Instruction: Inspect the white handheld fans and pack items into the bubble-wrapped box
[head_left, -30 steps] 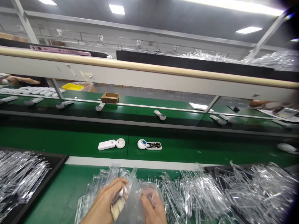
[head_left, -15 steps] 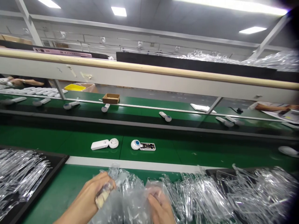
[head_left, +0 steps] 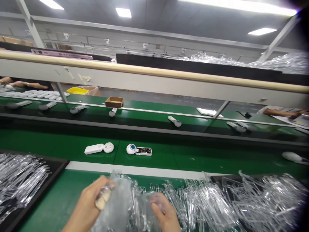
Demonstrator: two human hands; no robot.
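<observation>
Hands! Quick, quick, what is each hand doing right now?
Left hand: closed, holding a clear plastic bag.
Right hand: fingers curled, holding the same bag.

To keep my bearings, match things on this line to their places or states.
1. Crumpled clear plastic film
2. Closed white unit with round perforated head
3. White unit showing black circuit board
4. Small open brown cardboard box

A. Near green belt, cover off
B. Beyond the beige-topped rail
C. Gripped in the left hand
D. Near green belt, cover on

1-C, 2-D, 3-A, 4-B
</observation>
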